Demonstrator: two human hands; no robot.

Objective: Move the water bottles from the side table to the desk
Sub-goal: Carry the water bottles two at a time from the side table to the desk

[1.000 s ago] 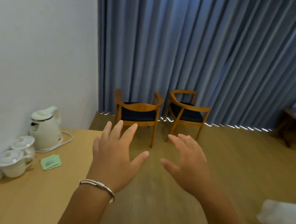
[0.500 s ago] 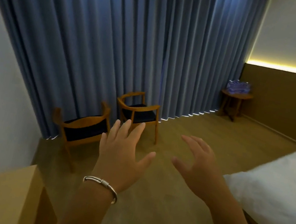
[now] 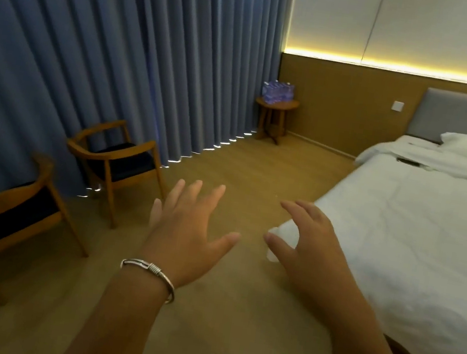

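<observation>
Bottles [image 3: 278,92] of water stood on the little round side table [image 3: 277,103], far off in the corner by the curtain [image 3: 126,37]. My left hand [image 3: 187,230] (fingers spread wide) and my right hand [image 3: 306,249] (loosely bent) held nothing.

Water bottles [image 3: 277,92] on side table [image 3: 277,104] in far corner, chairs [image 3: 116,158] left, bed [image 3: 420,225] right

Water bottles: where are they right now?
In the head view, the water bottles stand clustered on the round side table in the far corner, between the blue curtain and the wood-panelled wall.
</observation>
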